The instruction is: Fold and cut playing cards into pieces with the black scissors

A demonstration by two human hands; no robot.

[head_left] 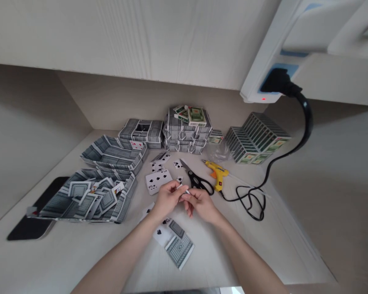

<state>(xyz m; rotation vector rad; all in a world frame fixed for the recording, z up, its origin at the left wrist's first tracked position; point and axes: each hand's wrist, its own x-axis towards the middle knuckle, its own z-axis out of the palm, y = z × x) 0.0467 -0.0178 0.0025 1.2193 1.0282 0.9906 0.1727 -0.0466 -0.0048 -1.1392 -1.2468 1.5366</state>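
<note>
My left hand and my right hand meet above the table. Both are closed, pinching a small white piece of playing card between the fingertips; most of it is hidden. Just beyond them, black-handled scissors lie with the blades pointing away. Face-up spade cards and small cut card pieces lie beyond my left hand. Under and below my left forearm are more cards, among them a patterned face-down card and a smaller patterned piece.
A yellow glue gun with a looping black cord lies right. On the left, an open card-built box holds loose cards, before another open box. Card-built blocks and stacked card packs stand behind. A power strip hangs overhead.
</note>
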